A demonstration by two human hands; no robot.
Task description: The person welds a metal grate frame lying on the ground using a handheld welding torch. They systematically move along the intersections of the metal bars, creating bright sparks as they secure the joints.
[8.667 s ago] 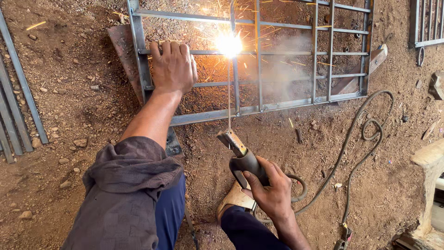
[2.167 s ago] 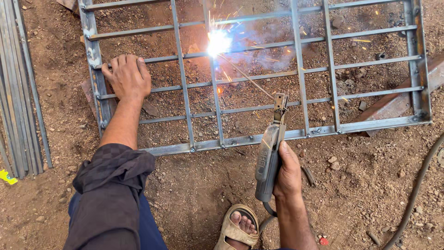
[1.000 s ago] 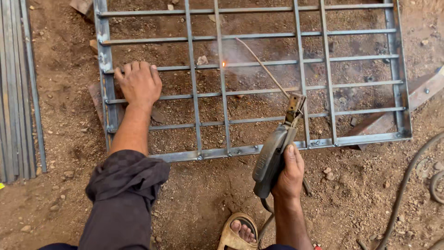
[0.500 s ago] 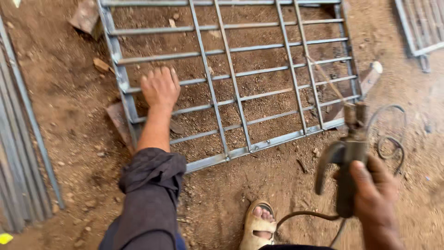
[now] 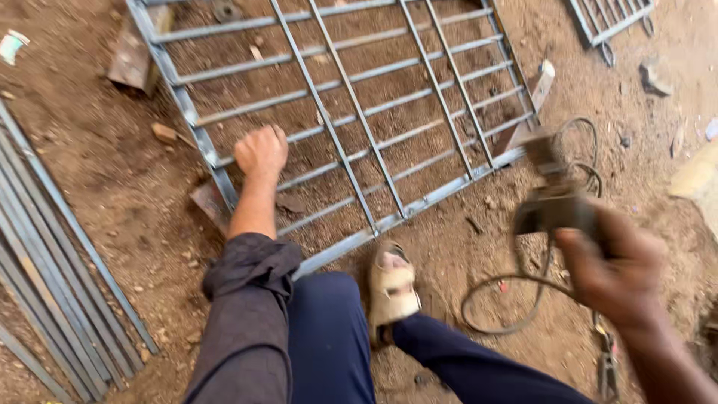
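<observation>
Your right hand (image 5: 617, 273) is clamped around the welding holder (image 5: 557, 206), which sits blurred above the dirt floor (image 5: 97, 172), just off the near right corner of the metal grille (image 5: 359, 112). A black cable (image 5: 516, 299) loops on the floor beneath it. Your left hand (image 5: 261, 152) is curled into a loose fist and presses on the grille near its left edge, touching a bar; it holds nothing. Your sandalled foot (image 5: 390, 288) rests just beside the grille's near edge. A stack of metal strips (image 5: 45, 277) lies along the floor's left side.
</observation>
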